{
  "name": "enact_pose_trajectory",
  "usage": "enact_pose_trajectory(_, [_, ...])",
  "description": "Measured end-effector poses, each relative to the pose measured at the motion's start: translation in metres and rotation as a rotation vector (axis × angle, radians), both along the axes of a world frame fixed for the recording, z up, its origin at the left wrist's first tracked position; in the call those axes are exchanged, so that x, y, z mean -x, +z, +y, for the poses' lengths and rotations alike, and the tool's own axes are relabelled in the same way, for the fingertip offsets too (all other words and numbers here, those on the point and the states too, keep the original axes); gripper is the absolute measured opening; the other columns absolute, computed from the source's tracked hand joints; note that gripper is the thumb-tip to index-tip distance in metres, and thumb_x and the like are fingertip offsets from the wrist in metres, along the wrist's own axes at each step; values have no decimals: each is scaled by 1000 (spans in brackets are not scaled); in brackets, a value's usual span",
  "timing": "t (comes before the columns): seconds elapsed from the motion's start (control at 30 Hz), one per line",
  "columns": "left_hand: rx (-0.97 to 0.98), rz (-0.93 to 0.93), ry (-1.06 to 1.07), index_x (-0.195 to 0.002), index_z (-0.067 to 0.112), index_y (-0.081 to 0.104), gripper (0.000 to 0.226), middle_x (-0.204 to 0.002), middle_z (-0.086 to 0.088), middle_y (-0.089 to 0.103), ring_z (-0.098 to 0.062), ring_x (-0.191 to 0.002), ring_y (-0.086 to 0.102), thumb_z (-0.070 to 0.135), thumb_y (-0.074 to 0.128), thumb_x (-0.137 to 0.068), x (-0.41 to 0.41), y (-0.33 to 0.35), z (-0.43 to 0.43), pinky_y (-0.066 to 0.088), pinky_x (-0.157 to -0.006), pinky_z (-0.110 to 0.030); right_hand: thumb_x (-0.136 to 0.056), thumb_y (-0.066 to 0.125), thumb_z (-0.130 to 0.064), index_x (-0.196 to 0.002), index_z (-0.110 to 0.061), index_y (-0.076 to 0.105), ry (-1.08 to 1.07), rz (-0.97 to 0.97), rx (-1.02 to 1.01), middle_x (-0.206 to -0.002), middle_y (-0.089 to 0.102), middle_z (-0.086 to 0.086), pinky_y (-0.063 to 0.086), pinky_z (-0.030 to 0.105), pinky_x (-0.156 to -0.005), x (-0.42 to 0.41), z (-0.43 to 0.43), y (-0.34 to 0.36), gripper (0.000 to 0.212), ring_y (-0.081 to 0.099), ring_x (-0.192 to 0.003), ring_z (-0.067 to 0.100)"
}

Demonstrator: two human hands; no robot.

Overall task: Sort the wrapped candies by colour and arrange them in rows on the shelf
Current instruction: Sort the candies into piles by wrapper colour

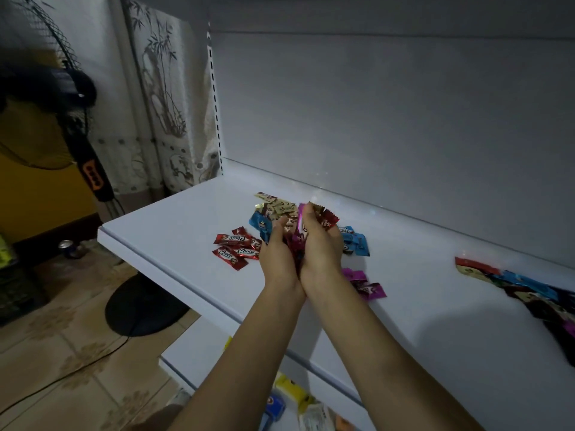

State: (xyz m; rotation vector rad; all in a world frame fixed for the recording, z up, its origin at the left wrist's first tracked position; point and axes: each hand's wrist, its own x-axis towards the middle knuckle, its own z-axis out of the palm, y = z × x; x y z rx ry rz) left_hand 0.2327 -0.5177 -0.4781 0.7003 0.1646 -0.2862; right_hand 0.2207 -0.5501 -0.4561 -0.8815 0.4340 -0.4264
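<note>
Forearms reach forward from the bottom of the head view with the wrists touching. The left hand [276, 255] and right hand [322, 247] are cupped side by side, their fingers curled inward round a bunch of candies [296, 241] held between the palms just above the shelf [174, 231]. Magenta, red and beige wrapper ends poke out between and above the fingers.

The white shelf bears the rest. Red candies [236, 247] lettered "Choco" lie in a small group left of the hands, and blue candies [356, 242] lie just beside the right hand. Beige candies [280, 207] lie behind the hands, and purple candies [364, 283] lie next to the right wrist. A mixed heap [529, 290] lies well apart at the right edge. The wrappers are shiny foil with crimped ends. A lower shelf [199, 362] holds yellow and blue packets [292, 391].
</note>
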Motion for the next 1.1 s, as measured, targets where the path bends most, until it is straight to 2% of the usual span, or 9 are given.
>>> enact_pose_trajectory(0.1, [93, 58, -12, -124, 11, 62, 36, -112, -12, 71, -25, -105, 67, 31, 50, -97, -6, -3, 8, 51, -92, -38, -92, 60, -31, -109, -14, 60, 27, 10, -56, -103, 69, 8, 55, 41, -84, -5, 7, 0, 25, 68, -90, 22])
enact_pose_trajectory(0.23, [194, 104, -32, -124, 9, 63, 34, -110, -12, 71, -24, -103, 67, 27, 51, -97, -6, 3, 13, 53, -84, -34, -89, 62, -21, -109, -18, 61, 44, 15, -36, -97, 69, 5, 55, 37, -79, -10, 10, 0, 20, 67, -87, 19])
enact_pose_trajectory(0.4, [213, 113, 7, -129, 7, 58, 38, -94, -11, 71, -21, -82, 69, 27, 47, -99, -11, 5, 11, 55, -69, -31, -93, 59, -26, -103, -19, 58, 38, 6, -7, -90, 68, 5, 57, 40, -75, -17, 7, 2, 12, 68, -79, 21])
enact_pose_trajectory(0.57, [252, 208, 51, -106, 13, 61, 27, -94, -12, 69, -24, -81, 67, 35, 47, -99, -12, 8, 7, 54, -72, -35, -94, 57, -29, -99, -18, 57, -25, -1, -21, -86, 65, 4, 57, 39, -70, -23, 2, 5, 11, 67, -74, 19])
enact_pose_trajectory(0.7, [28, 264, 93, -83, 8, 64, 15, -77, -10, 68, -19, -62, 65, 19, 57, -92, -14, 8, 3, 52, -55, -27, -96, 55, -23, -90, -23, 56, -109, -31, 85, -91, 69, 6, 58, 43, -77, -25, 1, 3, 6, 68, -77, 19])
enact_pose_trajectory(0.77, [-113, 253, 167, -75, 9, 63, 16, -70, -7, 65, -16, -56, 61, 13, 58, -90, -14, 8, 2, 50, -54, -26, -97, 53, -18, -92, -21, 56, -139, -74, 227, -99, 69, 13, 58, 41, -77, -26, 3, 2, 6, 68, -82, 20])
enact_pose_trajectory(0.87, [-242, 118, 222, -77, 16, 64, 17, -73, -3, 66, -17, -66, 63, 19, 59, -93, -14, 7, 1, 52, -69, -32, -96, 53, -19, -98, -15, 58, -110, -61, 454, -98, 68, 10, 57, 25, -69, -25, 5, 1, 6, 67, -83, 16])
enact_pose_trajectory(0.93, [-310, 14, 240, -80, 20, 65, 18, -81, -2, 69, -20, -80, 67, 24, 57, -95, -13, 6, 2, 53, -76, -36, -96, 54, -21, -103, -13, 59, -87, -49, 509, -95, 67, 2, 53, 14, -62, -24, 5, -1, 12, 66, -82, 8])
enact_pose_trajectory(1.1, [-446, -217, 216, -91, 21, 69, 31, -89, -2, 73, -16, -85, 69, 39, 45, -100, -9, 5, 8, 52, -71, -28, -96, 55, -21, -101, -11, 62, -89, -33, 476, -89, 69, -2, 51, 12, -61, -22, 9, -5, 14, 66, -75, 1])
